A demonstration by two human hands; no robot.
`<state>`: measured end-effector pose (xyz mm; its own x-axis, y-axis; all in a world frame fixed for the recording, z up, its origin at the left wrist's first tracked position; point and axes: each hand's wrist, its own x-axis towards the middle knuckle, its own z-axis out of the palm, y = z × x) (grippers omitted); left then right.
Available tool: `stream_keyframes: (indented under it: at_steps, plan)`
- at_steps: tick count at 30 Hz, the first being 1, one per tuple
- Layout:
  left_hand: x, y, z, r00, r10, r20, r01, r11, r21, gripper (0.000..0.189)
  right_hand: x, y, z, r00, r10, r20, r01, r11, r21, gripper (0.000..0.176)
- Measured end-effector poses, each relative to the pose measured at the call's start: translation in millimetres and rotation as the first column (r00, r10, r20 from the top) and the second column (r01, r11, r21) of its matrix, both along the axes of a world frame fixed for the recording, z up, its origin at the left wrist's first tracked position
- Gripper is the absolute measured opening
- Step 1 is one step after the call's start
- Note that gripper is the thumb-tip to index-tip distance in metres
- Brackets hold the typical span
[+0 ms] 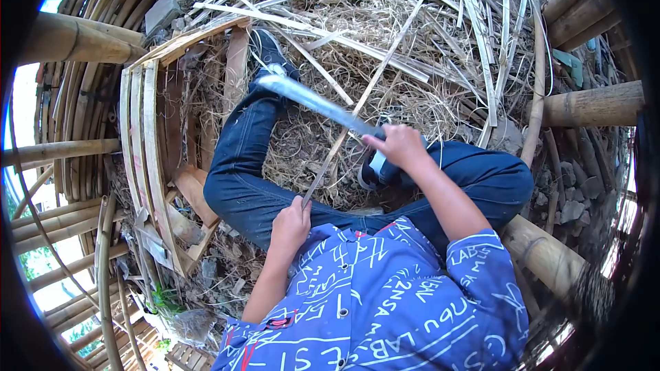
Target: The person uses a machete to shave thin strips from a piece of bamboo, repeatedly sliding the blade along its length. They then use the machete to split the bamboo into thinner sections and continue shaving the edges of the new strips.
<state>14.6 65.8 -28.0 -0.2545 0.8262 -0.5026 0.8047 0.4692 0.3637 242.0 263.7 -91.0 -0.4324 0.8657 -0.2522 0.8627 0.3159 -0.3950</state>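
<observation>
1. Blue shirt (385, 302) with white lettering, nearest the camera, filling the bottom centre; beyond it, the person's legs in dark jeans (240, 196) are bent and spread outward.
2. Edges: a wooden slatted frame (150, 134) stands beside the left leg. Bamboo poles (588, 106) border the right side, and loose pale strips (474, 34) are scattered across the far ground.
3. Open room: between the legs is a patch of ground covered with curly shavings (295, 139). The knife's tip reaches close to the left shoe (267, 48) in this view.
4. The long, thin bamboo strip (395, 45) slants from the left hand (291, 225) up and away to the right, over the shavings. The knife (309, 99) crosses it partway along; whether blade and strip touch is unclear.
5. Left hand: closed narrowly around the strip's near end, in front of the shirt.
6. Right hand (402, 144): wrapped around the knife's dark handle, blade pointing left and away, its thumb side toward the strip.
</observation>
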Motion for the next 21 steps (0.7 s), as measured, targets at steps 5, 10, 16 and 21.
stream_keyframes:
  at_steps: [5, 10, 16, 21]
  plan:
    - [-5.0, 1.7, -0.3, 0.999, -0.006, 0.036, 0.006, 1.0, 0.01, 0.029, 6.9, 31.8, -1.5, 0.999, -0.003, 0.044, 0.004, 1.0, -0.004, 0.073]
    - [-6.4, -13.9, 1.9, 1.0, 0.001, 0.007, -0.001, 1.0, -0.006, 0.03, 38.9, 101.1, -19.6, 0.927, -0.371, 0.049, 0.374, 0.924, -0.082, 0.077]
    - [-4.4, -9.8, 1.8, 1.0, 0.024, 0.003, -0.024, 0.999, -0.027, 0.029, 72.7, 150.8, -29.9, 0.889, -0.437, 0.139, 0.441, 0.898, 0.009, 0.078]
    - [-8.9, -14.3, 1.3, 0.998, 0.013, 0.069, -0.017, 0.999, 0.05, 0.027, 66.7, 150.9, -29.4, 0.859, -0.508, 0.065, 0.512, 0.85, -0.127, 0.078]
